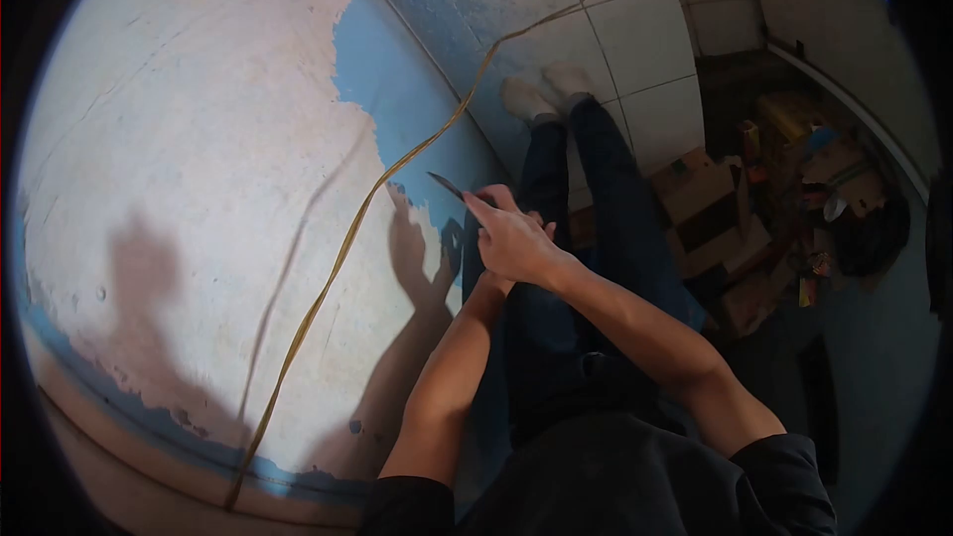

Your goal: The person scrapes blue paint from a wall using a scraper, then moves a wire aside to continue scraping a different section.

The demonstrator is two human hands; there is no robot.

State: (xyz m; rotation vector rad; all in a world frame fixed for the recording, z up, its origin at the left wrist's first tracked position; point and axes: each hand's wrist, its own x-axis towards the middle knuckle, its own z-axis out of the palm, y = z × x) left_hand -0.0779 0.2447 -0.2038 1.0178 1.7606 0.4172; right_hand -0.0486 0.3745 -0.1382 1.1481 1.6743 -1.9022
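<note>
While my right hand [516,241] pinched a thin-bladed tool [446,184], its long axis slanted outward toward the wall's blue paint [369,58]; my left hand [497,282], farther from it, was mostly hidden, so I couldn't tell its grip.

From my end, I see pale tiles [645,40] with dark joints, and the wearer's two feet [524,99] standing on them. Past the tiles' edge, I make out a darker floor [879,352] bearing a jumbled heap of cardboard boxes [703,201], with a yellow item [784,115] and a dark bundle [879,243] among them. Shadow hides which pieces touch the floor.
</note>
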